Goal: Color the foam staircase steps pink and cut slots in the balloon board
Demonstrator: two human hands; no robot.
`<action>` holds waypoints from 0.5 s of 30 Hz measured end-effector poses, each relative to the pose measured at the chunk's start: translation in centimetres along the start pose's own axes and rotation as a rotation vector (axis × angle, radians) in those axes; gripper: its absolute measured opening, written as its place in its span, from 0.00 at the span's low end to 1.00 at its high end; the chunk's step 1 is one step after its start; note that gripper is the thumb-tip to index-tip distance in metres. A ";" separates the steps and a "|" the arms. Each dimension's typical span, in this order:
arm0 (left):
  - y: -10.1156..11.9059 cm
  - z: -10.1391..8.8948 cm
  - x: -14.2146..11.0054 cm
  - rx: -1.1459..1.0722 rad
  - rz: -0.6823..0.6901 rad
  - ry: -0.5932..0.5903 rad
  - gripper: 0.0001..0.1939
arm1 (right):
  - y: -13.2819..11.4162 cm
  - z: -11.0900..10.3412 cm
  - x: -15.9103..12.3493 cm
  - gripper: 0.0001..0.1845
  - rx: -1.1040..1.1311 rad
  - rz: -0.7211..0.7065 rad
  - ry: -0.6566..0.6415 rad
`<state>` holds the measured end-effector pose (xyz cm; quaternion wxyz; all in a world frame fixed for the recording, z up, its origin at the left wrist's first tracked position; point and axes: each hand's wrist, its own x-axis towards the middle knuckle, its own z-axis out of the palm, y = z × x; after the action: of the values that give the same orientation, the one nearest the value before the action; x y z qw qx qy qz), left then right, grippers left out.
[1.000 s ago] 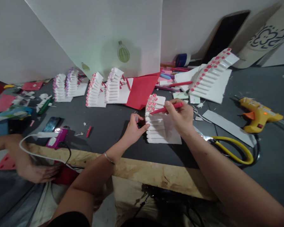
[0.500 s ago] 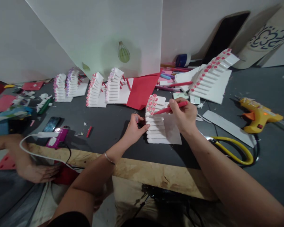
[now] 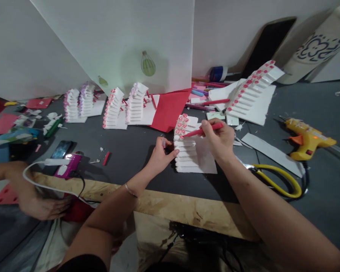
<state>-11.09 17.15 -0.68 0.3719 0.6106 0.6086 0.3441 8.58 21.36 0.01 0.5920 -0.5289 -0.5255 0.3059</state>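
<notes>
My right hand (image 3: pixel 218 136) is closed around a red marker (image 3: pixel 197 132), its tip at the rounded end of one white roll. Those rolls lie side by side on a white stepped model (image 3: pixel 187 154), which rests on the table on a white sheet. The upper roll ends carry red swirls, while the lower ones are plain white. At the model's left edge is my left hand (image 3: pixel 162 154), fingers curled and thumb pressed against the roll ends. A small pale thing shows by its index finger, too small to make out.
Similar stepped models (image 3: pixel 113 107) stand at the back left, and a larger one (image 3: pixel 252 92) at the back right. To the right lie a yellow glue gun (image 3: pixel 307 138) and yellow-handled scissors (image 3: pixel 283 179). Another person's hand (image 3: pixel 45 206) is at the lower left, near a pink power adapter (image 3: pixel 69 166).
The marker tip has shifted very slightly down and left over the same roll end. My left hand stays in place. The view has moved a little.
</notes>
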 end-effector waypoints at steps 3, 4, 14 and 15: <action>0.0 0.0 0.0 -0.004 0.003 -0.007 0.19 | 0.1 0.0 0.0 0.20 0.025 -0.005 0.017; -0.1 0.0 0.0 -0.004 0.002 -0.009 0.19 | 0.1 0.0 0.0 0.20 0.031 -0.007 0.001; -0.2 -0.1 0.0 0.005 0.010 0.003 0.20 | 0.1 0.1 0.0 0.20 0.024 0.015 0.005; -0.2 0.0 0.0 0.002 0.011 0.003 0.20 | 0.2 0.1 0.0 0.20 0.015 0.020 0.011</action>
<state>-11.22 17.17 -0.82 0.3685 0.6138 0.6063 0.3462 8.51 21.47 -0.13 0.5956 -0.5314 -0.5148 0.3129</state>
